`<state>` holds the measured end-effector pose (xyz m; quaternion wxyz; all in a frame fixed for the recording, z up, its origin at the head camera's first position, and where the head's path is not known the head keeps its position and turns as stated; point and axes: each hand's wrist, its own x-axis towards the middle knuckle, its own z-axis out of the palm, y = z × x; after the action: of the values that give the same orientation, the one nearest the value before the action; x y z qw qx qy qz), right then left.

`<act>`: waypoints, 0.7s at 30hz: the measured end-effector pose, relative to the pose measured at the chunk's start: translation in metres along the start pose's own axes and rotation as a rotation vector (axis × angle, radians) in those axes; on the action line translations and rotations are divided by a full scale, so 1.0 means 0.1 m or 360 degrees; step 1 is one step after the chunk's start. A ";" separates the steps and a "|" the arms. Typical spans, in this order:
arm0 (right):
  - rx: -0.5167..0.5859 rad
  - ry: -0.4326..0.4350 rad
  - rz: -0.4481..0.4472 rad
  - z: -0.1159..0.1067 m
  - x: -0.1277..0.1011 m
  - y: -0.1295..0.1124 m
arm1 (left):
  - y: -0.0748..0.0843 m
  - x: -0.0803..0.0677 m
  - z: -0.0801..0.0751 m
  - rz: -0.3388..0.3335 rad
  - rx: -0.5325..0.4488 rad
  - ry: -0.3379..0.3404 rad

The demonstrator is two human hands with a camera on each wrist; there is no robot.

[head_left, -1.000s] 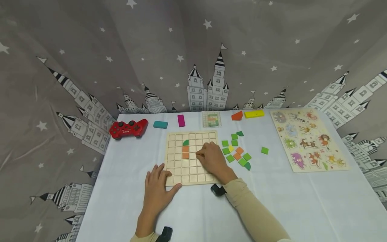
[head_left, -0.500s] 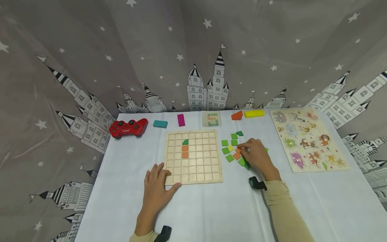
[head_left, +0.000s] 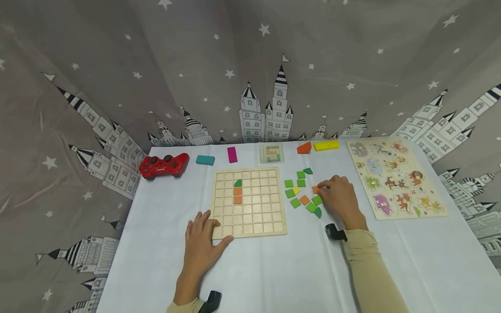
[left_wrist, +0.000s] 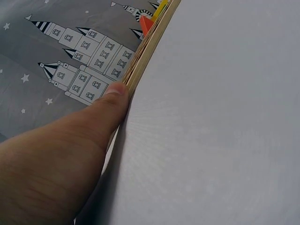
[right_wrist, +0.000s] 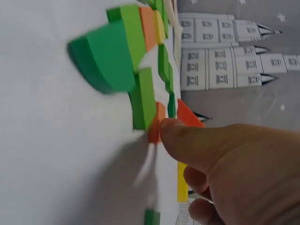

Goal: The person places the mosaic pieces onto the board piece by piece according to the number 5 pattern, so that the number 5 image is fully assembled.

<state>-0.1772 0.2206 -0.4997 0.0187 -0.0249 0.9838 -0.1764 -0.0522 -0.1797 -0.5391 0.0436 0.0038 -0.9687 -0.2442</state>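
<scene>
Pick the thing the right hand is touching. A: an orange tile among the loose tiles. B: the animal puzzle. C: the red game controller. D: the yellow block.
A: the right hand has its fingertips on an orange tile beside the loose green ones.

My head camera looks forward and down from above the table [head_left: 274, 269], taking in the whole top and the curtain [head_left: 250, 65] behind. My left wrist view sits very low at the board [left_wrist: 145, 47] edge, facing along it toward the curtain. My right wrist view is rolled sideways, close on the tiles [right_wrist: 140, 70]. Head and wrists share board, tiles and curtain.
</scene>
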 end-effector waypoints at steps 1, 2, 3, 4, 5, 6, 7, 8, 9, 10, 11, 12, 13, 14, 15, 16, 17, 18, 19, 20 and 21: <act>0.0019 0.0004 0.0015 -0.02 -0.01 0.02 | 0.00 0.01 0.00 0.0002 -0.0001 0.0002; 0.0038 0.0004 0.0024 -0.04 -0.01 0.03 | 0.00 0.01 0.00 0.0004 -0.0003 0.0002; 0.0063 -0.0002 0.0030 -0.05 -0.01 0.05 | 0.01 0.01 0.00 0.0005 -0.0003 0.0004; 0.0082 -0.0014 0.0028 -0.06 0.00 0.07 | 0.01 0.02 0.00 0.0004 -0.0004 0.0002; 0.0099 -0.0029 0.0021 -0.07 0.00 0.08 | 0.01 0.02 0.00 0.0002 -0.0003 0.0000; 0.0118 -0.0049 0.0011 -0.07 0.01 0.09 | 0.01 0.02 0.00 -0.0002 -0.0007 -0.0001; 0.0139 -0.0073 0.0005 -0.07 0.01 0.10 | 0.01 0.01 0.00 -0.0005 -0.0007 -0.0006; 0.0148 -0.0094 -0.0005 -0.07 0.02 0.10 | 0.01 0.01 0.00 -0.0007 -0.0008 -0.0008; 0.0155 -0.0114 -0.0007 -0.07 0.02 0.11 | 0.01 0.01 0.00 -0.0008 -0.0007 -0.0007; 0.0161 -0.0133 -0.0005 -0.06 0.02 0.11 | 0.00 0.00 0.00 -0.0007 -0.0007 -0.0007; 0.0165 -0.0146 -0.0003 -0.05 0.02 0.12 | 0.00 0.00 0.00 -0.0004 -0.0006 -0.0005; 0.0168 -0.0155 -0.0006 -0.05 0.02 0.12 | 0.00 0.00 0.00 0.0000 -0.0006 -0.0002; 0.0164 -0.0159 -0.0007 -0.05 0.02 0.12 | 0.00 0.00 0.00 0.0004 -0.0003 0.0000; 0.0159 -0.0160 -0.0013 -0.04 0.02 0.12 | 0.00 0.00 0.00 0.0005 -0.0002 0.0002; 0.0154 -0.0157 -0.0021 -0.04 0.03 0.12 | 0.00 0.00 0.00 0.0007 0.0000 0.0002; 0.0150 -0.0156 -0.0036 -0.04 0.03 0.12 | 0.00 0.00 0.00 0.0007 0.0002 0.0001; 0.0142 -0.0154 -0.0052 -0.04 0.03 0.11 | 0.00 0.00 -0.01 0.0005 0.0005 0.0000; 0.0128 -0.0154 -0.0071 -0.03 0.03 0.11 | 0.01 -0.01 -0.01 0.0003 0.0005 -0.0002; 0.0114 -0.0156 -0.0085 -0.03 0.04 0.11 | 0.01 -0.01 -0.01 -0.0001 0.0006 -0.0002; 0.0100 -0.0156 -0.0104 -0.04 0.04 0.10 | 0.01 -0.01 -0.02 -0.0006 0.0005 -0.0002; 0.0088 -0.0159 -0.0115 -0.04 0.05 0.10 | 0.01 -0.01 -0.02 -0.0009 0.0008 -0.0002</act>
<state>-0.1825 0.2307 -0.4997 0.0622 -0.0686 0.9749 -0.2027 -0.0513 -0.1796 -0.5370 0.0423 0.0064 -0.9694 -0.2418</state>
